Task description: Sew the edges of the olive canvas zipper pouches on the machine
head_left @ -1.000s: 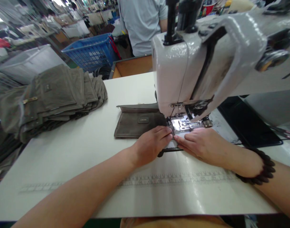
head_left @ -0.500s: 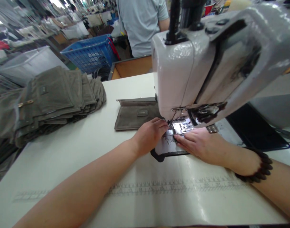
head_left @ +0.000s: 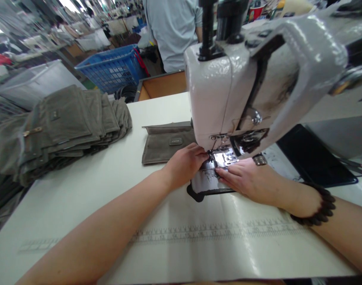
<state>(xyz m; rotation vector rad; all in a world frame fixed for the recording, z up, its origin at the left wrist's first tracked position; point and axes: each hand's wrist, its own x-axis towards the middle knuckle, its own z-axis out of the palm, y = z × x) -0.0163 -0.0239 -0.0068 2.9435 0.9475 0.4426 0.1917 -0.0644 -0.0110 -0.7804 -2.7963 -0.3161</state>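
Observation:
My left hand (head_left: 185,163) is curled with its fingertips pinched right at the needle of the white sewing machine (head_left: 228,87); what it pinches is too small to name. My right hand (head_left: 246,180) lies flat on the metal needle plate (head_left: 206,180), fingers stretched toward the presser foot (head_left: 220,157). A dark bead bracelet (head_left: 315,208) circles my right wrist. Behind my left hand a grey-brown fabric piece (head_left: 164,144) with a small label lies flat on the white table (head_left: 80,190), running under the machine head.
A stack of folded grey-brown fabric pieces (head_left: 59,126) sits at the table's left. A printed ruler (head_left: 204,231) runs along the near tabletop. A black tray (head_left: 314,158) lies right of the machine. Beyond the table stand a blue basket (head_left: 114,67) and a person in a grey shirt (head_left: 173,27).
Both hands have moved up from the plate's near edge to the needle. My left hand went from lying flat to a pinch. The view shifted slightly.

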